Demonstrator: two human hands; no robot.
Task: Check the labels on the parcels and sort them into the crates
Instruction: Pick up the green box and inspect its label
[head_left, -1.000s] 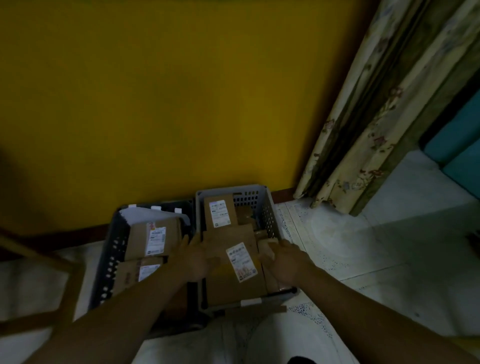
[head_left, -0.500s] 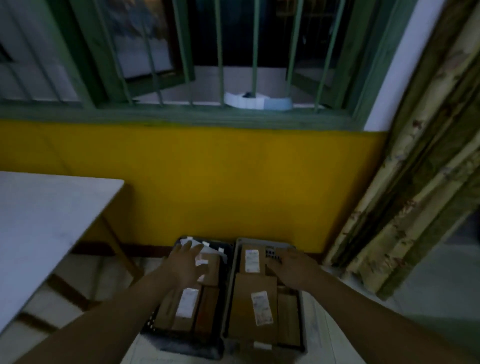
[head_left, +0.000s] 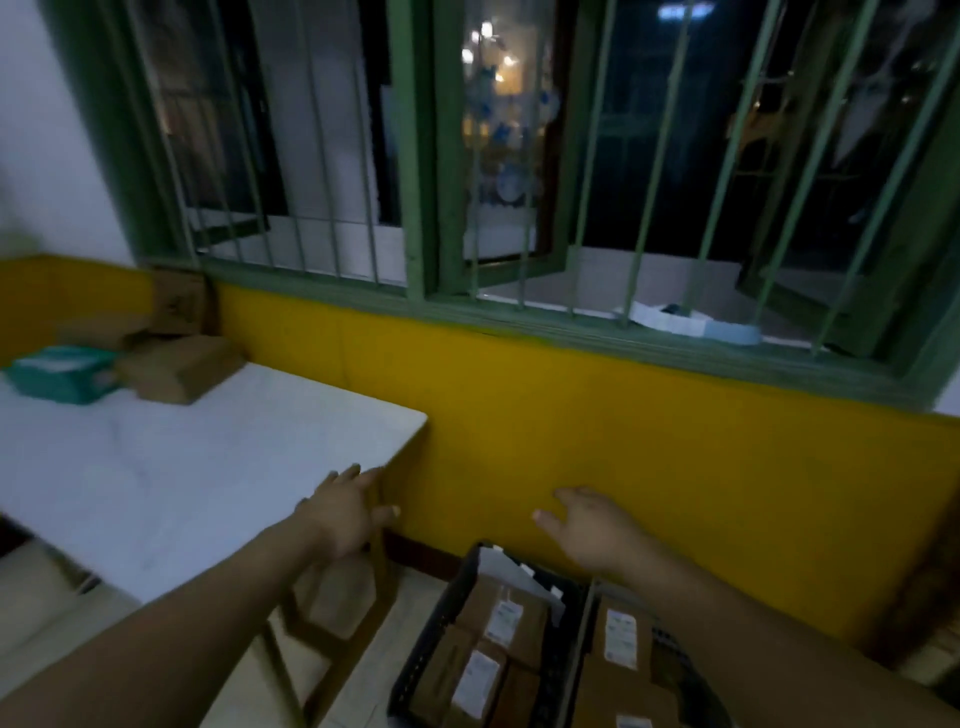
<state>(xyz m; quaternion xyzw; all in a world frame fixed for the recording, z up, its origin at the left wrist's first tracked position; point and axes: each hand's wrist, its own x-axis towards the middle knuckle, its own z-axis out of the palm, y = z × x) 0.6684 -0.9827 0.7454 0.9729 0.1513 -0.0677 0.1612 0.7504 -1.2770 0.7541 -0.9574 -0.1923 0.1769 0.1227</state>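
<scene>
Two crates sat side by side on the floor at about 5 o'clock in the view, against the yellow wall. The dark crate held several brown parcels with white labels up, plus a white envelope standing at its far end. The grey crate just to its right held more brown parcels, one label showing clearly; the print was too blurred to read. At 9 o'clock a white counter carried a teal box and loose brown parcels at its far corner, beneath a barred green window. The left hand was open, fingers spread over the counter's near corner. The right hand hovered open above the crates, holding nothing.
</scene>
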